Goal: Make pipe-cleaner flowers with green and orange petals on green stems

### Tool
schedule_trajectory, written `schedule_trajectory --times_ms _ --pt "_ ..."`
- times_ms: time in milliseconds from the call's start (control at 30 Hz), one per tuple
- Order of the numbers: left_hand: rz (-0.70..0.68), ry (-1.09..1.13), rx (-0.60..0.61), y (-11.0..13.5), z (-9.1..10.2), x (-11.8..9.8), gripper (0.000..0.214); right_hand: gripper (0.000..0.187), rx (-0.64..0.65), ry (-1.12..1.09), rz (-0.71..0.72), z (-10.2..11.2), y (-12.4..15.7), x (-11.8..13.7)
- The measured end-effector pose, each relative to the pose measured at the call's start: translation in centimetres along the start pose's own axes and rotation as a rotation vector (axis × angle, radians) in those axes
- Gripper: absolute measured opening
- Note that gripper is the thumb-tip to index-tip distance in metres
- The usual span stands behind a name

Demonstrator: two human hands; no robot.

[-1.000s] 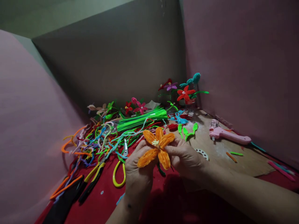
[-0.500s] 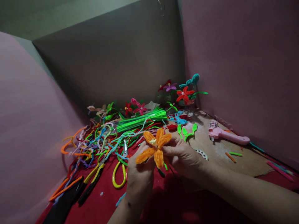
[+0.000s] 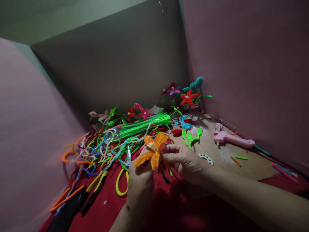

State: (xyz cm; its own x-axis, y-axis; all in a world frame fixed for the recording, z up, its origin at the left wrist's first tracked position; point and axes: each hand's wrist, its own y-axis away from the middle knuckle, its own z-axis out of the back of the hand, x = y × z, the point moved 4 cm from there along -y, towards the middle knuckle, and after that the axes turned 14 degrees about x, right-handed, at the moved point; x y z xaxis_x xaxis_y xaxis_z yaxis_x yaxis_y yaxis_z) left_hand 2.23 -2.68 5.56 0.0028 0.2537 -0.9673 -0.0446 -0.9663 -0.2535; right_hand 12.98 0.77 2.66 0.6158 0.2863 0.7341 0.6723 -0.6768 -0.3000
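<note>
An orange pipe-cleaner flower with pale stamens faces me, held up between both hands above the red cloth. My left hand is closed on it from below and the left, its fingertips mostly hidden behind the petals. My right hand pinches the flower at its right side, thumb and forefinger by the petals. Under the right hand hang a dark green leaf-like piece and a thin stem. Just left of my left hand lie scissors with yellow handles, partly covered by that hand.
Left of the hands are yellow-and-black pliers and tangled pipe cleaners. Behind lies a green pipe-cleaner bundle; finished flowers stand at the back. A pink glue gun and green leaves rest on brown cardboard.
Both hands and the flower have shifted slightly left in view, partly with the camera. The flower has turned a little, and its right-hand petal is now out of sight.
</note>
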Motion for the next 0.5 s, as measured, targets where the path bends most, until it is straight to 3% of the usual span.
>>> schedule_trajectory --times_ms 100,300,500 --pt "0.032 0.010 0.039 -0.3 -0.4 -0.4 0.004 0.013 0.061 0.010 -0.025 -0.2 -0.1 -0.1" --pt "0.092 0.177 0.223 -1.0 -0.4 0.5 0.005 0.015 0.083 -0.050 -0.044 0.0 0.0 -0.3" --pt "0.185 0.209 0.389 -1.1 -0.6 0.9 0.007 0.021 0.127 -0.068 -0.082 0.4 -0.1 -0.8"
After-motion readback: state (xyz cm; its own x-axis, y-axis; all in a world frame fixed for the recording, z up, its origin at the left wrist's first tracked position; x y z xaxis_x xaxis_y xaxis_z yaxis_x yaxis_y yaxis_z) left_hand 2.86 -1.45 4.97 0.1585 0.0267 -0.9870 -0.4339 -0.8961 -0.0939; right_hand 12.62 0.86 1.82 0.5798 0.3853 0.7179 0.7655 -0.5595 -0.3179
